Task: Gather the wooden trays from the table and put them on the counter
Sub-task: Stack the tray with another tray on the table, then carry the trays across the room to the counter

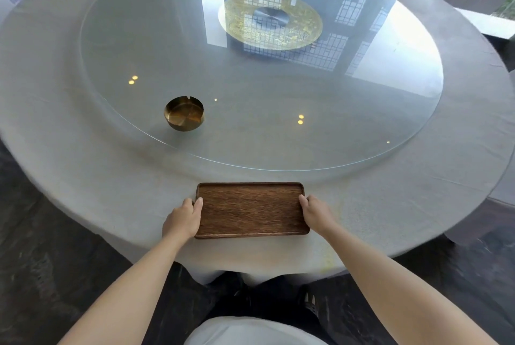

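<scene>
A dark brown rectangular wooden tray [250,209] lies flat on the grey tablecloth at the near edge of the round table [111,191]. My left hand [182,218] grips the tray's left short side, thumb over the rim. On the opposite short side, my right hand [316,212] holds the rim the same way. The tray holds nothing. No other wooden tray and no counter is in view.
A large round glass turntable [362,121] covers the table's middle, with a gold disc [270,21] under its centre. A brass ashtray [184,113] stands on the glass to the left. Dark floor surrounds the table; a grey seat [501,191] sits at right.
</scene>
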The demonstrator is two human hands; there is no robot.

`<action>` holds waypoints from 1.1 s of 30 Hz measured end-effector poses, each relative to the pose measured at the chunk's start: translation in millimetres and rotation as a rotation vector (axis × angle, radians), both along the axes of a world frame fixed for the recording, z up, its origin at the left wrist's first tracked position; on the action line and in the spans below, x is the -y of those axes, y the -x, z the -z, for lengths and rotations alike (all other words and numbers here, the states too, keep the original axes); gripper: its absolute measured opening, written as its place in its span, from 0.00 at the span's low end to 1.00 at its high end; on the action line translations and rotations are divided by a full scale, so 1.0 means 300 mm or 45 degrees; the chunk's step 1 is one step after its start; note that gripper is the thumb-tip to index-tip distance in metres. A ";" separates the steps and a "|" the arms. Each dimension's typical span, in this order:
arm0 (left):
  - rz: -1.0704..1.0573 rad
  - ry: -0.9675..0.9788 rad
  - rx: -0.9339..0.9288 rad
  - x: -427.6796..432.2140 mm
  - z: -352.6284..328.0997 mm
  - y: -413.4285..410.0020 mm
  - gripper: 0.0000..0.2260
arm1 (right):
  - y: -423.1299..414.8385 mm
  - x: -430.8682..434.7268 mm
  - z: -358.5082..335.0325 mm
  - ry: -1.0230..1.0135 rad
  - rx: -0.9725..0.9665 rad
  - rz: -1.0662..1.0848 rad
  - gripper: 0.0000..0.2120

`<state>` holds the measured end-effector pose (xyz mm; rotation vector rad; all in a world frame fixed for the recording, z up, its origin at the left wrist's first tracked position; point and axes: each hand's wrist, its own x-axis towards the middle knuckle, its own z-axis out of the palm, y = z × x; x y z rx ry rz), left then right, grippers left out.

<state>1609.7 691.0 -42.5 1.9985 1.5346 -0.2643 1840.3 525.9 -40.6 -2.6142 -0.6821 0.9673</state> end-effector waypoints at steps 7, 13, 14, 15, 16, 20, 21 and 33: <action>-0.026 0.074 -0.012 -0.015 0.010 -0.026 0.27 | 0.002 -0.003 0.008 -0.050 -0.174 0.146 0.23; -0.018 0.097 0.074 0.024 0.005 -0.052 0.27 | 0.023 0.083 0.023 -0.196 -0.306 0.292 0.23; 0.011 0.096 0.077 0.038 0.002 -0.068 0.27 | 0.021 0.113 0.020 -0.209 -0.316 0.326 0.22; 0.047 0.095 0.072 0.054 -0.001 -0.091 0.27 | 0.015 0.147 0.015 -0.210 -0.323 0.365 0.22; 0.088 0.094 0.060 0.074 -0.006 -0.120 0.27 | 0.008 0.186 0.011 -0.202 -0.324 0.403 0.22; 0.266 0.125 0.043 0.181 -0.030 -0.287 0.26 | -0.058 0.371 -0.022 -0.181 -0.313 0.589 0.25; 0.314 0.135 0.046 0.214 -0.042 -0.339 0.26 | -0.077 0.423 -0.038 -0.193 -0.298 0.637 0.25; 0.930 0.149 0.274 0.899 -0.178 -1.130 0.25 | -0.400 1.268 -0.173 -0.377 -0.024 1.299 0.21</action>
